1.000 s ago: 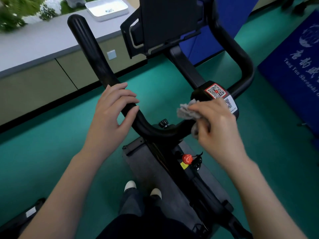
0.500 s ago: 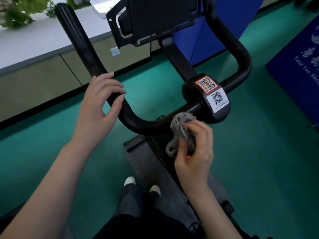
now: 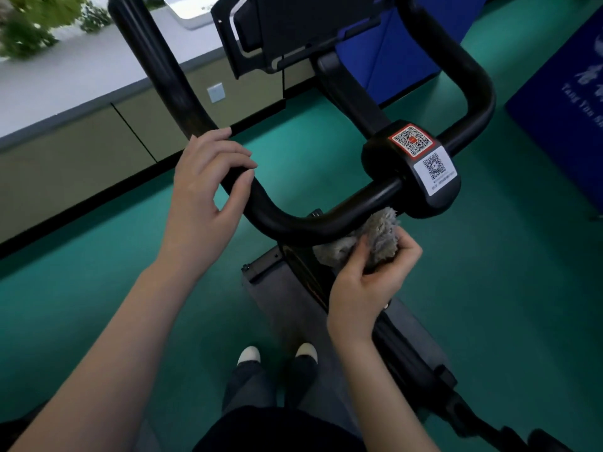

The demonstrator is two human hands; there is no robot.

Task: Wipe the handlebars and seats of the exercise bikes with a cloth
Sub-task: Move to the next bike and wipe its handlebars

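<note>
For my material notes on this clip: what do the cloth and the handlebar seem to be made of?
The cloth: grey, nubbly, likely microfibre or chenille; tufted pile shows where the right hand bunches it. The handlebar: matte black, probably foam or rubber coating over tube; dull sheen, no bare metal visible.

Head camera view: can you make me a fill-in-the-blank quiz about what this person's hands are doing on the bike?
The right hand grips a grey ____.
The left hand curls over the black ____.
The bike's centre block carries ____ QR-code stickers.
Missing words: cloth; handlebar; two.
</note>
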